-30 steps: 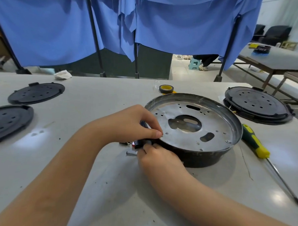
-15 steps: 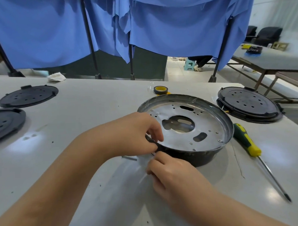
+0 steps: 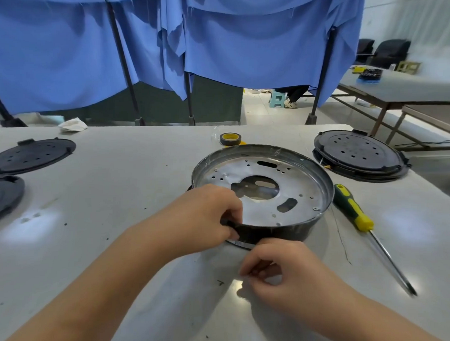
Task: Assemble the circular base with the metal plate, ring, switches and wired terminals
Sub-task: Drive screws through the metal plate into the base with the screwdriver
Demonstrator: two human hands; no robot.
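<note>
Head view: the circular base (image 3: 273,232) holding the metal plate (image 3: 292,190) sits at frame centre. Left hand (image 3: 208,217) curls its fingers over the base's near-left rim. Right hand (image 3: 282,273), lower centre, pinches fingertips together; what it holds cannot be told.

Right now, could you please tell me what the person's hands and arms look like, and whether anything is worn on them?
Both forearms are bare to the frame's edge, with no sleeve showing. The left hand and right hand wear no gloves, and no watch, bracelet or ring shows. The fingers are bare too; no cables or markings appear.
</note>
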